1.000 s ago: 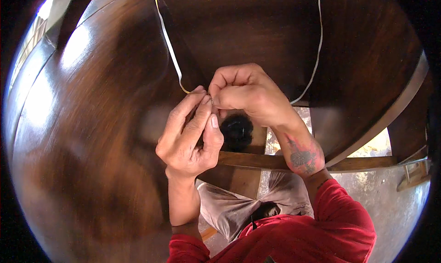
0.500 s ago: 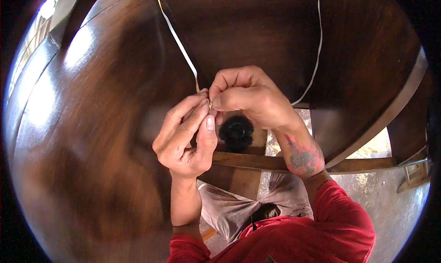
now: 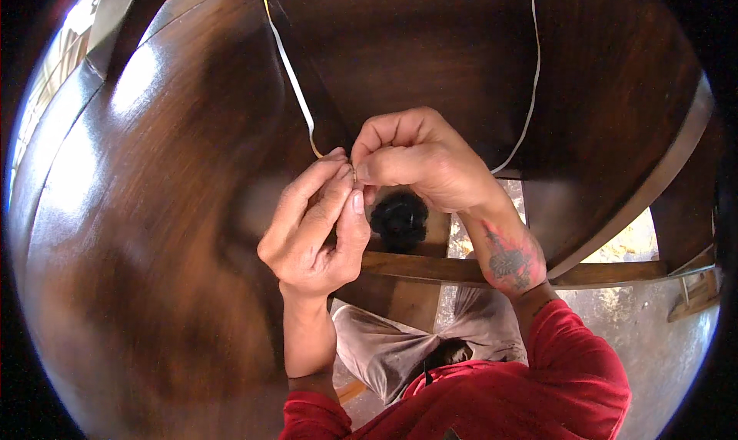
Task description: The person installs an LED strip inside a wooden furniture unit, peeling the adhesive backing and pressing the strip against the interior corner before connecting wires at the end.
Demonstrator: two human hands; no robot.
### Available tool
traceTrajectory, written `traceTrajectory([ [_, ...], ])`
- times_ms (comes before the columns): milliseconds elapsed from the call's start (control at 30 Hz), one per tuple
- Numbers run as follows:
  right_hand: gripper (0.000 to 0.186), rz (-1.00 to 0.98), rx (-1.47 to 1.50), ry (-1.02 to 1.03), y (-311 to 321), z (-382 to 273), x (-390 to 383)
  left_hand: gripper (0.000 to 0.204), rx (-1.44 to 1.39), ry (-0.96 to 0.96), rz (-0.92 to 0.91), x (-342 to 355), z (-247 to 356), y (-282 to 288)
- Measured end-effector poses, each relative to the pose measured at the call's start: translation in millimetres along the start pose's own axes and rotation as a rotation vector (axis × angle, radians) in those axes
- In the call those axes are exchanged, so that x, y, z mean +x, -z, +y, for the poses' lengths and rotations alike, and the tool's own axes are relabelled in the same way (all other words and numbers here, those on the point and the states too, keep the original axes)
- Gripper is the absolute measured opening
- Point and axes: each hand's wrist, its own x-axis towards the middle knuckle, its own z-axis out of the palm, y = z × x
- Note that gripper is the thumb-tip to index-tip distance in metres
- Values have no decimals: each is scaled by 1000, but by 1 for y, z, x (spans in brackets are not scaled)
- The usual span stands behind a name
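A white cable point(image 3: 291, 78) hangs from the upper edge and narrows to a thin yellowish wire point(image 3: 314, 145) at my fingers. My left hand point(image 3: 311, 236) pinches this wire between thumb and fingertips, its fingers bent and pointing up. Against those fingertips, my right hand point(image 3: 427, 163) pinches the same wire's end, thumb pressed to the curled forefinger. A tiny light-coloured bit of the end shows between the two hands; the rest is hidden by the fingers.
Glossy dark brown wood panels point(image 3: 177, 232) surround my hands. Another white cable point(image 3: 536, 63) hangs at the right. Below my hands are a black fuzzy round thing point(image 3: 398, 221) and a wooden rail point(image 3: 415, 268). Concrete floor point(image 3: 615, 317) shows at the lower right.
The lower part of the white cable has swung left and its wire now bends more near my left fingers. Both hands keep their pinch, almost in place.
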Motion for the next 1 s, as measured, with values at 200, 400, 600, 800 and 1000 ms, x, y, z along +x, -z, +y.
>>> traceTrajectory([
  [200,8,13,-89,16,4,1,-1,20,58,-50,-49,-1,0,-5],
  [400,12,82,-90,51,4,10,-2,20,76,-50,-75,-4,0,-10],
  [600,12,107,-108,61,3,19,-1,20,-108,164,-38,-11,-5,-11],
  [800,9,134,-259,175,2,30,-1,19,-104,218,21,-17,-6,-13],
  [1000,9,134,-432,320,1,38,1,17,-39,355,45,-21,1,-11],
])
